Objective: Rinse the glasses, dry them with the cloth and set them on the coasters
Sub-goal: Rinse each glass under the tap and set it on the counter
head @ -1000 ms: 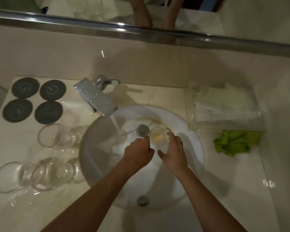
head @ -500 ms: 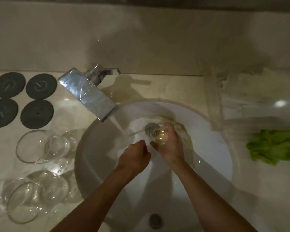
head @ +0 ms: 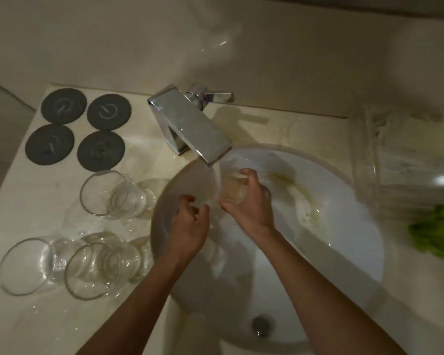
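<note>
My right hand (head: 249, 203) grips a small clear glass (head: 235, 188) inside the white basin (head: 344, 252), right beside the water running from the chrome tap (head: 190, 124). My left hand (head: 190, 224) hovers just left of it under the stream, fingers curled and holding nothing. Three clear glasses lie on their sides on the counter at the left: one (head: 110, 193) near the basin and two (head: 26, 265) (head: 95, 270) nearer to me. Several dark round coasters (head: 82, 129) sit bare at the back left. The green cloth (head: 436, 234) lies crumpled at the right edge.
A clear plastic box (head: 405, 160) with pale folded cloths stands on the counter behind the green cloth. The drain plug (head: 260, 325) shows at the basin's near side. A beige wall runs along the back, and yellowish streaks mark the basin's right slope.
My right hand has carried the glass up and left, close against the water stream. My left hand stays curled beside it. The view has shifted left, bringing all the coasters and lying glasses into sight.
</note>
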A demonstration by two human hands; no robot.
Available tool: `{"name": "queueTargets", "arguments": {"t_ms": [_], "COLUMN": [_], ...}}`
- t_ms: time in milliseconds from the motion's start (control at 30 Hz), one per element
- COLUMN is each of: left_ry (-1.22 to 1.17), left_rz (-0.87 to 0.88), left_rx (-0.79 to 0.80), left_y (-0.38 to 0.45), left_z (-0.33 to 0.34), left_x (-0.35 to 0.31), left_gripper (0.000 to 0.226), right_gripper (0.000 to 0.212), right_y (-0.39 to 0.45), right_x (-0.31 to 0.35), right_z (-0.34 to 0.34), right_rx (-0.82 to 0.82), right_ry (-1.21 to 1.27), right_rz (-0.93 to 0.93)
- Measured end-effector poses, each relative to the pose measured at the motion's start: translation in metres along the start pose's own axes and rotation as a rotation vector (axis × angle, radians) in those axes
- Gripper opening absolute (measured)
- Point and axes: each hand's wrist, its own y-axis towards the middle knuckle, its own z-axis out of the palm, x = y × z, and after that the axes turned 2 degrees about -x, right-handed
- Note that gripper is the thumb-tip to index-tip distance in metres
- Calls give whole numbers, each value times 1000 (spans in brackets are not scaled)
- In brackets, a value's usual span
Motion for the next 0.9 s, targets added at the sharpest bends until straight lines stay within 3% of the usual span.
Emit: {"name": "queueTargets", "arguments": {"t_ms": [167,367,467,633,733,900], "left_ry": [-75,-43,-42,40,48,27], "left_rz": [34,96,104,143,138,100], "left_rx": [-75,-117,-112,-90,-69,-35], "left_y": [-1,-4,-4,-5,-3,-1], "left_z": [0,-7,-9,-8,-6,-3], "left_x": [-8,-4,-1,5,6,7], "left_gripper": [26,17,22,27,32,35], "right_gripper": [84,82,82,81,81,75], "right_y": [-17,-10,-18,-18,-21,-21], "right_x": [-2,14,17,19,22,29], "right_z": [-9,-4,-1,7,7,9], "right_rx": [61,-19,8,-128,-97,-187], "right_ry": [-176,-84,-116,-41,-51,-120], "right_rz": [-118,-76,-101,-29,-83,-153]}}
